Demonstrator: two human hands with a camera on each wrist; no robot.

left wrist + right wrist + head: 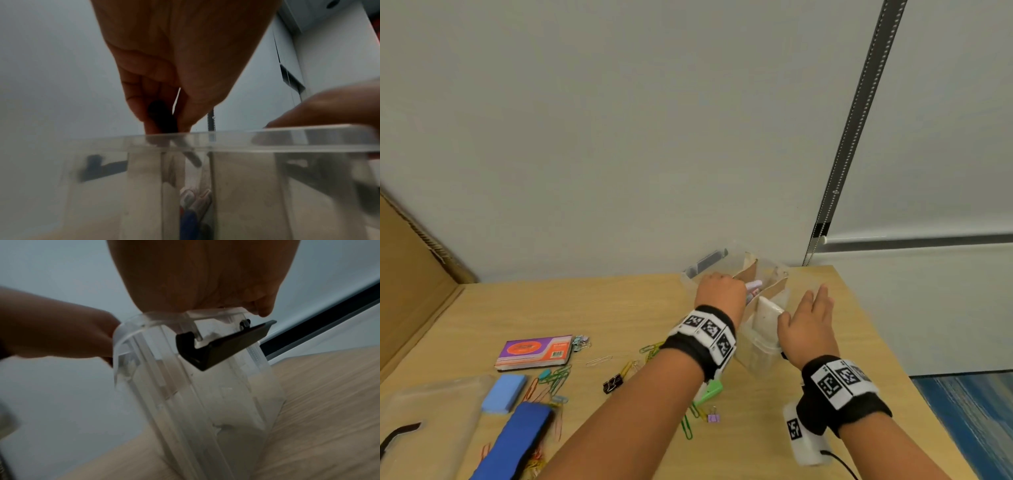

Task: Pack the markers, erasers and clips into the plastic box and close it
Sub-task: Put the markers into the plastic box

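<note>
— Nearest you on the light wooden desk [647, 308]?
— Long blue eraser [517, 442], loose coloured paper clips [554, 378], black binder clip [612, 384].
— Your left hand [720, 294]?
— Grip closed on a dark-capped marker [164, 120] above the clear plastic box [760, 346].
— Your right hand [810, 325]?
— Fingers straight, grip wide, palm against the box's right side.

Box [758, 356] is placed right of centre on bench [640, 308]; clips [551, 377], erasers [504, 392] and lid [431, 421] are scattered left.
</note>
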